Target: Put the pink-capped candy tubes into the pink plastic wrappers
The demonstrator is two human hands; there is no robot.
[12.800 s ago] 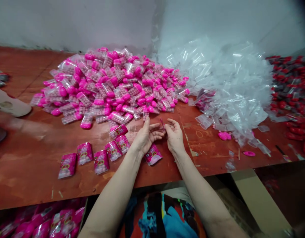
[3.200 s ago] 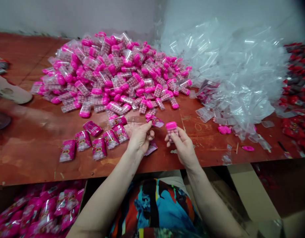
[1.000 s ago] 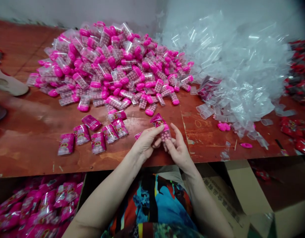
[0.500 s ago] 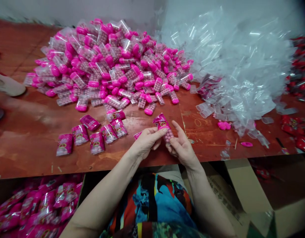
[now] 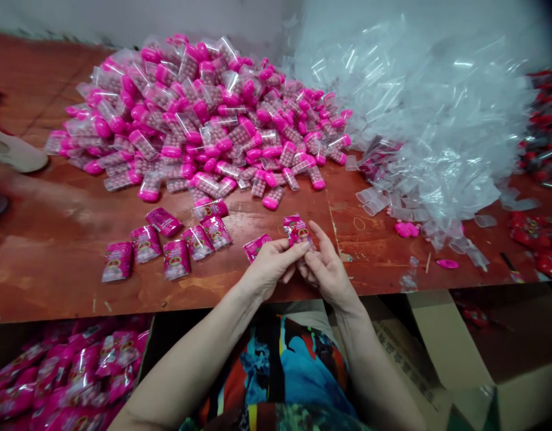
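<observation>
In front of my body, just above the table edge, my two hands meet on a pink printed candy sachet (image 5: 295, 228). My left hand (image 5: 271, 263) pinches its lower left side with the thumb on top. Opposite it, my right hand (image 5: 328, 267) grips the lower right side between thumb and fingers, its index finger raised. The fingers hide the sachet's lower part. Beside my left hand lies another pink sachet (image 5: 256, 246), partly covered by the fingers. Farther left, several plump pink sachets (image 5: 176, 258) rest on the table.
A big heap of clear candy tubes with pink caps (image 5: 204, 120) covers the red-brown table (image 5: 276, 299) at the back. Clear empty sleeves (image 5: 437, 131) are piled at right. Filled pink packets (image 5: 82, 377) lie below the table's left edge; an open cardboard box (image 5: 446, 341) stands lower right.
The pink candies visible between my hands are now covered by the sachet and fingers. My left hand shifted slightly lower and right, exposing more of the sachet beside it.
</observation>
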